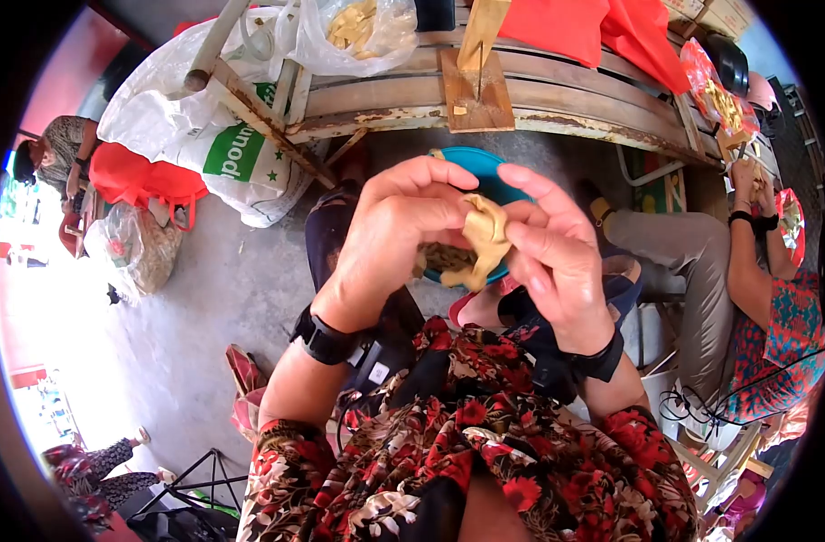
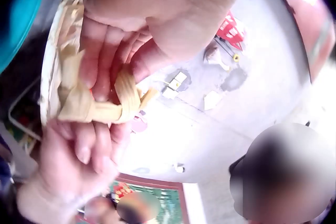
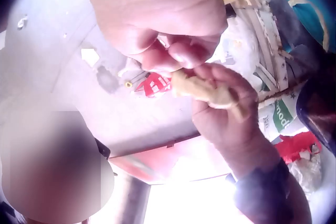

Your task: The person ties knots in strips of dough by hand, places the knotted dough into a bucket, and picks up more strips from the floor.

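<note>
With curled fingers, the left hand (image 1: 390,239) at 9 o'clock and the right hand (image 1: 557,262) at 3 o'clock each keep a pinching grip on the tan, papery, knotted strip (image 1: 484,237) above a round blue basin (image 1: 486,161).

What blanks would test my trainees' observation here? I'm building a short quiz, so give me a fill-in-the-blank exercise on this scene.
1. The left hand and the right hand pinch a tan strip in front of a bowl coloured ____.
2. Each wrist wears a wristband coloured ____.
3. The white sack behind bears a printed patch coloured ____.

Missing words: blue; black; green.
</note>
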